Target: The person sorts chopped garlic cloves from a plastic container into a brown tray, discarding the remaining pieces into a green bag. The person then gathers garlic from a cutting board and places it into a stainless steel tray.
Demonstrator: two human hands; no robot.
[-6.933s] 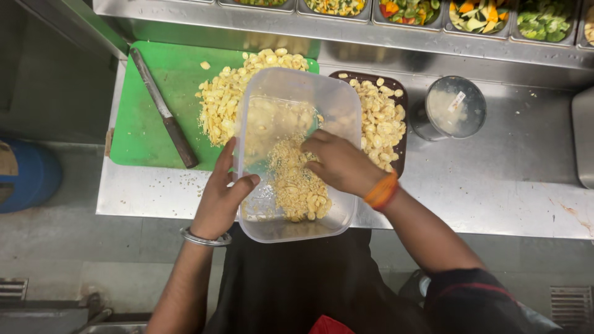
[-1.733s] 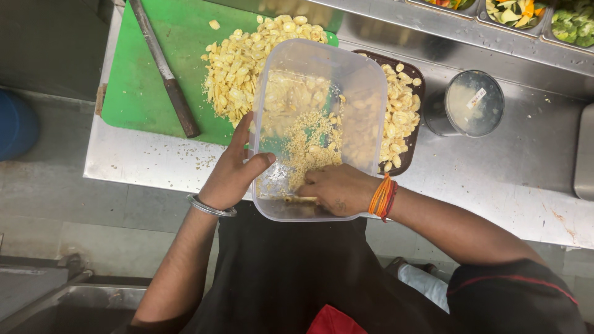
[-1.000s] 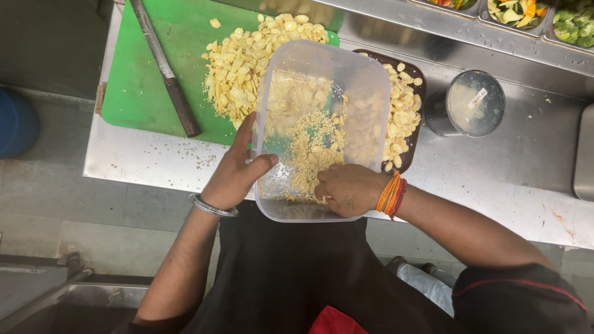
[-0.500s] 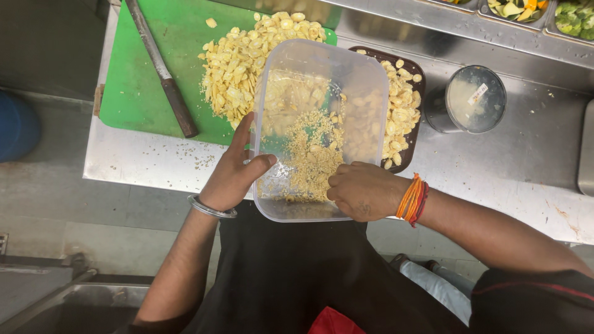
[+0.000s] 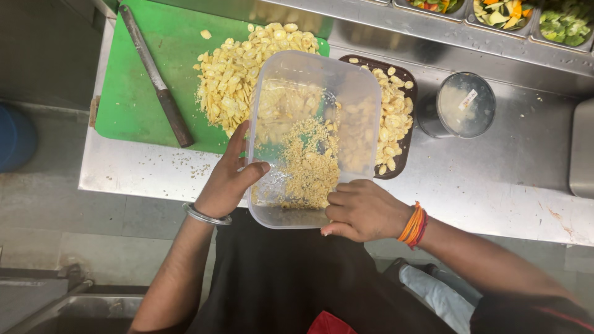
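A clear plastic container (image 5: 312, 139) overhanging the surface (image 5: 495, 185) edge is gripped by both closed hands, left hand (image 5: 229, 179) and right hand (image 5: 362, 210), beside open steel.

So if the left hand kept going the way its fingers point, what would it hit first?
The left hand grips the clear plastic tub's left edge, fingers pointing up and away. Straight on, they would likely meet the pile of yellow chopped pieces on the green cutting board, though depth is hard to judge.
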